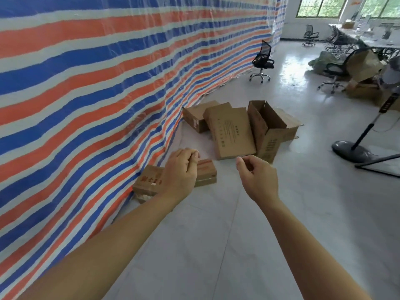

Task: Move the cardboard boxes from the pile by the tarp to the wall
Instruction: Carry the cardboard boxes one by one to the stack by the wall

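Two bare hands, left hand (180,169) and right hand (257,178), hover loosely curled, gripping nothing. Behind the left hand, a small red-printed cardboard box (206,172) lies against the striped woven tarp (86,83). Farther along the tarp, rectangular brown cardboard boxes (233,133) lie piled on the floor. One open box (267,124) shows a bare cardboard interior.

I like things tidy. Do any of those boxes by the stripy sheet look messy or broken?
Yes, messy. The boxes by the tarp sit in a jumble, not a stack. The open box lies tipped on its side, flaps splayed. The flat box rests tilted over another beside it. No tears show.
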Available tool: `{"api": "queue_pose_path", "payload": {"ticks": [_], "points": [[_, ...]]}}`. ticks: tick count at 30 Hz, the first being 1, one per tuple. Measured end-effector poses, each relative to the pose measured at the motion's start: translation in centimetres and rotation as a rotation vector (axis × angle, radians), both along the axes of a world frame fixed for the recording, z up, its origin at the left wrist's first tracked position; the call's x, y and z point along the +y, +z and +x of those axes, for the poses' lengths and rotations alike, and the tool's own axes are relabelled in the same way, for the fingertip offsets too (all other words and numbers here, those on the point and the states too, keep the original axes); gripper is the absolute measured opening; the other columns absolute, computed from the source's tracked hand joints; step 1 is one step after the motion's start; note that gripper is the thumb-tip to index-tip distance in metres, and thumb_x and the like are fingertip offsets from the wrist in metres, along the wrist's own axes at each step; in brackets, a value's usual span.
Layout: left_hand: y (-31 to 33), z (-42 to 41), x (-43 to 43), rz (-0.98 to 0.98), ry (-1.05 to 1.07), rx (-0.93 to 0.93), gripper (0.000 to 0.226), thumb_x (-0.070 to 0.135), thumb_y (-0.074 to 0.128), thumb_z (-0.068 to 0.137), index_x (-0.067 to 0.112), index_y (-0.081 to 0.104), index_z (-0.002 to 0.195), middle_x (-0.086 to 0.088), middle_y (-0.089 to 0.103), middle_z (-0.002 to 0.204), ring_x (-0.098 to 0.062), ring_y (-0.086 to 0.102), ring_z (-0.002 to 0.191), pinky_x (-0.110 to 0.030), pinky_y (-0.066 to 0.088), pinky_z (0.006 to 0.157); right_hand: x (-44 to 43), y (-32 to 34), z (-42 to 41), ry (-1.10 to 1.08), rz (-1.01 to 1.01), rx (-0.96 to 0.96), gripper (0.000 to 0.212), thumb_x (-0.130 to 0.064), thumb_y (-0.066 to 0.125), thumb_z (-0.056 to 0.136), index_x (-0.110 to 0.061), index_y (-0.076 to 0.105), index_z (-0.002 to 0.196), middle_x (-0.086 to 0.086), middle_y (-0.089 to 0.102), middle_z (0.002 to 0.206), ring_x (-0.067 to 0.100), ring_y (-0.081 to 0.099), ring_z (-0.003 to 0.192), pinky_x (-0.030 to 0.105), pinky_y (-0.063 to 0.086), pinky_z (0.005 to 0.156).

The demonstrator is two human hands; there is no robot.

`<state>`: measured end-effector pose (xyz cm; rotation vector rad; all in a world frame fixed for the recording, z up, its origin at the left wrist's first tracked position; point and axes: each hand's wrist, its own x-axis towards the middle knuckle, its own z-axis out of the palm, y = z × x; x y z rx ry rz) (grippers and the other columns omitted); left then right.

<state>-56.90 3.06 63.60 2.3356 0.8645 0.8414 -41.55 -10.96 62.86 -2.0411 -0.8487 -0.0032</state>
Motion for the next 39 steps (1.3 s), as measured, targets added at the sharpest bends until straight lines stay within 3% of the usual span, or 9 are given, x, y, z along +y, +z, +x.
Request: {"api": "queue_pose_path", "payload": {"ticks": [3, 8, 12, 15, 18, 22, 29, 35, 39], "points": [[-2.0, 3.1, 4.5, 0.0, 0.044, 0.028, 0.02, 0.033, 0.043, 0.106, 0.025, 0.062, 0.11, 0.009, 0.064, 0.106, -0.004, 0.056, 0.096, 0.001, 0.035, 0.067, 4.7, -1.2, 4.1, 0.07, -0.051, -0.036, 0.023, -0.04, 0.057, 0.098, -0.027, 0.072, 0.086, -0.016, 0.065, 0.069, 0.003, 0.06, 0.065, 0.021, 0.047, 0.056], [-3.9, 10.1, 13.7, -0.05, 0.069, -0.022, 0.022, 0.032, 0.044, 0.106, 0.022, 0.063, 0.113, 0.01, 0.063, 0.106, -0.006, 0.057, 0.096, -0.003, 0.038, 0.072, 13.9, -2.9, 11.9, 0.077, -0.075, 0.017, 0.026, -0.038, 0.059, 0.098, -0.027, 0.068, 0.076, -0.012, 0.063, 0.062, 0.007, 0.061, 0.06, 0.027, 0.05, 0.055], [-4.5, 18.2, 20.8, -0.107, 0.044, -0.117, 0.018, 0.029, 0.047, 0.105, 0.023, 0.064, 0.104, 0.007, 0.065, 0.098, -0.012, 0.062, 0.091, -0.023, 0.054, 0.083, 19.9, -2.2, 18.5, 0.051, -0.126, 0.002, 0.023, -0.04, 0.058, 0.098, -0.026, 0.071, 0.084, -0.014, 0.067, 0.072, 0.004, 0.062, 0.063, 0.019, 0.048, 0.056], [-4.0, 25.1, 24.2, -0.136, -0.012, -0.133, 0.014, 0.028, 0.048, 0.104, 0.026, 0.06, 0.097, 0.008, 0.062, 0.092, -0.012, 0.06, 0.088, -0.025, 0.053, 0.081, 23.0, -1.0, 24.1, 0.004, -0.147, -0.007, 0.021, -0.039, 0.058, 0.099, -0.026, 0.07, 0.088, -0.016, 0.065, 0.073, 0.002, 0.061, 0.063, 0.013, 0.039, 0.054], [-4.3, 31.9, 27.0, -0.121, -0.086, -0.125, 0.016, 0.026, 0.046, 0.105, 0.024, 0.062, 0.101, 0.007, 0.063, 0.098, -0.011, 0.059, 0.093, -0.023, 0.051, 0.082, 24.4, -1.4, 29.7, -0.081, -0.136, 0.007, 0.022, -0.038, 0.058, 0.099, -0.024, 0.073, 0.089, -0.017, 0.063, 0.069, 0.002, 0.059, 0.063, 0.016, 0.038, 0.054], [-6.7, 42.5, 31.3, -0.125, -0.157, -0.123, 0.019, 0.027, 0.046, 0.103, 0.024, 0.062, 0.093, 0.006, 0.063, 0.089, -0.016, 0.059, 0.088, -0.041, 0.054, 0.079, 25.9, -4.2, 38.8, -0.208, -0.142, 0.039, 0.025, -0.036, 0.059, 0.098, -0.022, 0.076, 0.088, -0.016, 0.064, 0.065, 0.001, 0.059, 0.063, 0.019, 0.038, 0.054], [-9.5, 58.5, 37.3, -0.181, -0.189, -0.055, 0.017, 0.022, 0.049, 0.102, 0.026, 0.063, 0.093, 0.009, 0.063, 0.093, -0.017, 0.06, 0.093, -0.044, 0.053, 0.083, 31.7, -8.6, 55.1, -0.247, -0.177, 0.102, 0.026, -0.04, 0.056, 0.098, -0.025, 0.075, 0.09, -0.015, 0.066, 0.067, 0.003, 0.061, 0.064, 0.027, 0.05, 0.059], [-8.8, 69.8, 43.4, -0.186, -0.168, -0.045, 0.017, 0.025, 0.049, 0.103, 0.024, 0.065, 0.096, 0.01, 0.063, 0.091, -0.016, 0.061, 0.091, -0.045, 0.054, 0.081, 38.9, -7.1, 67.4, -0.207, -0.201, 0.136, 0.024, -0.039, 0.057, 0.098, -0.025, 0.073, 0.089, -0.016, 0.062, 0.063, 0.001, 0.059, 0.059, 0.018, 0.036, 0.052], [-10.0, 75.7, 47.1, -0.221, -0.137, -0.051, 0.017, 0.027, 0.048, 0.102, 0.029, 0.061, 0.092, 0.015, 0.062, 0.088, -0.017, 0.062, 0.09, -0.046, 0.055, 0.08, 43.4, -7.7, 73.8, -0.145, -0.268, 0.147, 0.023, -0.039, 0.058, 0.099, -0.024, 0.075, 0.093, -0.019, 0.061, 0.063, -0.001, 0.059, 0.058, 0.015, 0.035, 0.051]]}}
